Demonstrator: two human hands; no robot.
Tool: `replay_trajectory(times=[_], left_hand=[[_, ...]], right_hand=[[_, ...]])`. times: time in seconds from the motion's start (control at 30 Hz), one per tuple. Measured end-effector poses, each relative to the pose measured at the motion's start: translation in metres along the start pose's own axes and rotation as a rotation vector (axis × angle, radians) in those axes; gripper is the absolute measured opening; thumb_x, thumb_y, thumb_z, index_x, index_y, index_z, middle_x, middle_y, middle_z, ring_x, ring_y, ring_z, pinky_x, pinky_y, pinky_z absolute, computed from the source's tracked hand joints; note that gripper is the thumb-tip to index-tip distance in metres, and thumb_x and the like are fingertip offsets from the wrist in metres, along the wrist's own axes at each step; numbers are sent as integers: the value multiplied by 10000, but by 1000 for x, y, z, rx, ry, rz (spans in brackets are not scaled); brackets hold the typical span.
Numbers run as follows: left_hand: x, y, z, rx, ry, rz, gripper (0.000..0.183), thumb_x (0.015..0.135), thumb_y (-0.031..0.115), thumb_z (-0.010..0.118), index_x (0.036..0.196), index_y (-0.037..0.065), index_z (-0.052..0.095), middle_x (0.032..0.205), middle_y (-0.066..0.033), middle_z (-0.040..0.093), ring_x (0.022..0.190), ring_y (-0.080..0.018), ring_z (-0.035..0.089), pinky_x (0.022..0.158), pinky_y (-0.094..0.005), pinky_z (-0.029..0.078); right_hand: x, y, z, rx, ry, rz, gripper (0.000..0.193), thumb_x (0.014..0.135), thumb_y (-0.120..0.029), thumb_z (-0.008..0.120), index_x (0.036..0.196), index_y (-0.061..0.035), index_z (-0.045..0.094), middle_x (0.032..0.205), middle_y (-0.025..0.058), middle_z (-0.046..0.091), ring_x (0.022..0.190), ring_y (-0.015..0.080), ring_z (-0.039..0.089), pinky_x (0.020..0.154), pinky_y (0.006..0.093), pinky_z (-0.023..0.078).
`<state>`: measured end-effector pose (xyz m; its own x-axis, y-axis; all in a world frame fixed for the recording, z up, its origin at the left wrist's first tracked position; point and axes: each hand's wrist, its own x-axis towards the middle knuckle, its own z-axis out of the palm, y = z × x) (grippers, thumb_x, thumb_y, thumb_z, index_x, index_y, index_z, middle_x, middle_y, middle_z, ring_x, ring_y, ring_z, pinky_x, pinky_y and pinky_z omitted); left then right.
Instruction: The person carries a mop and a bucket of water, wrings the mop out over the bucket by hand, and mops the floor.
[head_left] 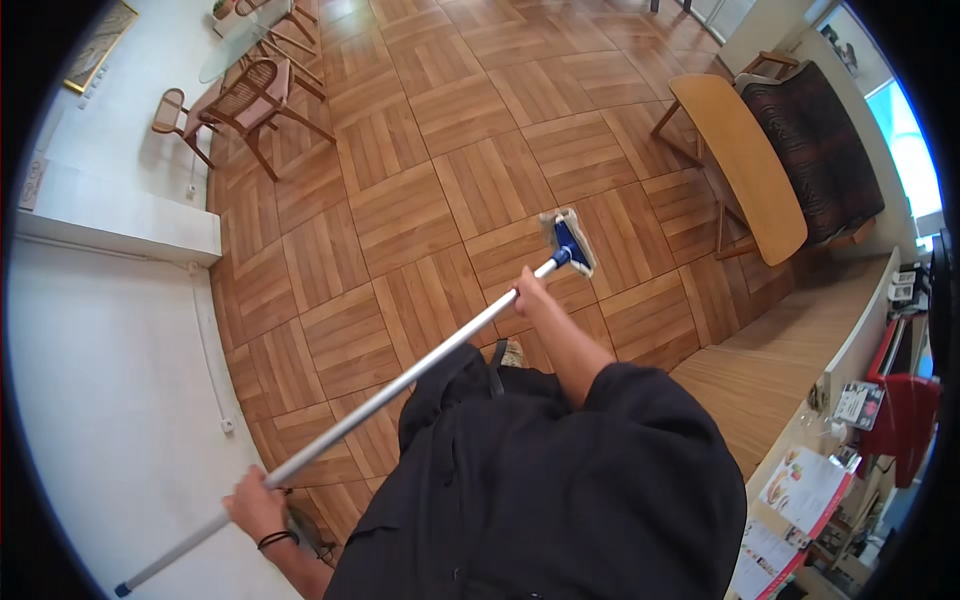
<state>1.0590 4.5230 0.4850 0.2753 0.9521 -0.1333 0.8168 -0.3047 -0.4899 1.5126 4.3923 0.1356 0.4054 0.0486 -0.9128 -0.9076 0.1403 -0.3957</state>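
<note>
A long mop (385, 388) with a silver pole slants across my body from lower left to upper right. Its blue and white head (569, 246) lies on the wood-patterned floor (410, 230) ahead of me. My left hand (258, 505), a dark band at its wrist, is wrapped round the pole near its upper end. Farther down, close to the mop head, my right hand (531, 293) grips the same pole. The fingers of both hands are partly hidden.
At the far left, wooden chairs (250, 100) surround a glass table (240, 48) by the wall. To the right, a wooden table (742, 165) stands before a dark patterned bench (820, 150). A counter (800, 425) with leaflets (803, 487) and a red object (900, 430) runs along my right.
</note>
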Motion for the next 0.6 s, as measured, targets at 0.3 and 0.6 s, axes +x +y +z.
replay_trajectory(times=[0.3,0.6], left_hand=[[217,89,-101,-133,-228,292,193,694,258,667,643,72,657,649,-163,606,666,-357,596,587,-455,462],[469,223,-241,19,-156,543,48,699,148,648,671,123,618,625,-109,574,607,-299,540,572,-400,391]], right_hand=[[87,-163,121,133,37,6,182,939,-161,457,787,-97,380,555,9,384,432,125,386,478,311,426],[153,-313,223,448,77,61,240,917,-232,528,770,-120,374,522,-23,335,386,106,336,437,274,369]])
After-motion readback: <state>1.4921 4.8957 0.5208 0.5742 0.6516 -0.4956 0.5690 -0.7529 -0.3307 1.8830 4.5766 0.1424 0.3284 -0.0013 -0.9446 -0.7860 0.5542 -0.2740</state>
